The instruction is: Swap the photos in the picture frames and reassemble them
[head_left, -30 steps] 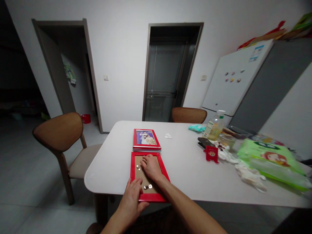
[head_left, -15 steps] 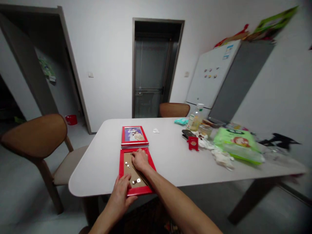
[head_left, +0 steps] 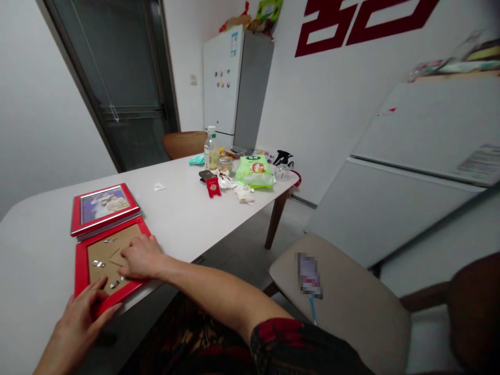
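A red frame (head_left: 81,268) lies face down at the table's near edge, its brown backing board (head_left: 113,250) showing several small metal clips. My left hand (head_left: 84,312) grips the frame's near left corner, thumb apart from the fingers along the red border. My right hand (head_left: 141,256) rests on the right part of the backing, fingers bent down onto it; whatever is under the fingertips is hidden. Just beyond, touching or nearly touching, a second red frame (head_left: 76,214) lies face up with a photo in it.
On the white table (head_left: 175,219) stand a bottle (head_left: 211,151), a green wipes pack (head_left: 254,172), a red card (head_left: 213,187), a dark phone-like object and crumpled tissues. A chair (head_left: 344,291) with a small item on it is at the right.
The view has swung to the right, so the frames and hands appear farther left. My right hand has moved from the far part of the backing toward its right side. My left hand stays on the frame.
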`<act>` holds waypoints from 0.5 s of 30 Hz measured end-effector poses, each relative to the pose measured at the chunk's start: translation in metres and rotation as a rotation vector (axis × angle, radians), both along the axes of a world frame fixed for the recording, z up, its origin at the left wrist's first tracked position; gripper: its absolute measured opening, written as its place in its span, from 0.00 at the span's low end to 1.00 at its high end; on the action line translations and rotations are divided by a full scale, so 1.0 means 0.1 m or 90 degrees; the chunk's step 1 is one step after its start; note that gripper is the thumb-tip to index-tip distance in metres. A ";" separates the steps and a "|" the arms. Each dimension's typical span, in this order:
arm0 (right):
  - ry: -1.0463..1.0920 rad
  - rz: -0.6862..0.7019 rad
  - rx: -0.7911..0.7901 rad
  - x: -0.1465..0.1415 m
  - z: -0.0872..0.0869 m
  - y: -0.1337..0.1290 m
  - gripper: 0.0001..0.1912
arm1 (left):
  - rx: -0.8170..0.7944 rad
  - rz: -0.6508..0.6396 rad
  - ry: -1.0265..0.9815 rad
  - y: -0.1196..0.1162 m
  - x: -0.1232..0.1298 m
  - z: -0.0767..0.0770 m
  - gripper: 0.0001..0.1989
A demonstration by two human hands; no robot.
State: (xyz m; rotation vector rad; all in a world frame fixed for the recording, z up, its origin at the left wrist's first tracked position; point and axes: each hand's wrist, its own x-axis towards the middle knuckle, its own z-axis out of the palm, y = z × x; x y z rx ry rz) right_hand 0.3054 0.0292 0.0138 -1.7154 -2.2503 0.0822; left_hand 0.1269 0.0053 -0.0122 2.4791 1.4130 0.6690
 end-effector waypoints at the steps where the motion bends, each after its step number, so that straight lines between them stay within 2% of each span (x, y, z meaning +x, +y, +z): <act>1: -0.002 0.004 0.002 0.01 0.00 0.00 0.22 | -0.003 0.001 0.006 0.01 0.01 0.01 0.27; 8: 0.012 0.005 -0.052 -0.02 0.15 0.04 0.22 | -0.003 -0.019 -0.009 0.03 -0.01 0.03 0.25; 13: 0.014 0.023 -0.029 -0.02 0.26 0.08 0.20 | -0.082 0.054 -0.062 0.01 -0.03 0.03 0.24; 15: 0.014 0.022 -0.013 -0.03 0.32 0.06 0.19 | -0.035 0.104 -0.083 0.01 0.00 0.05 0.23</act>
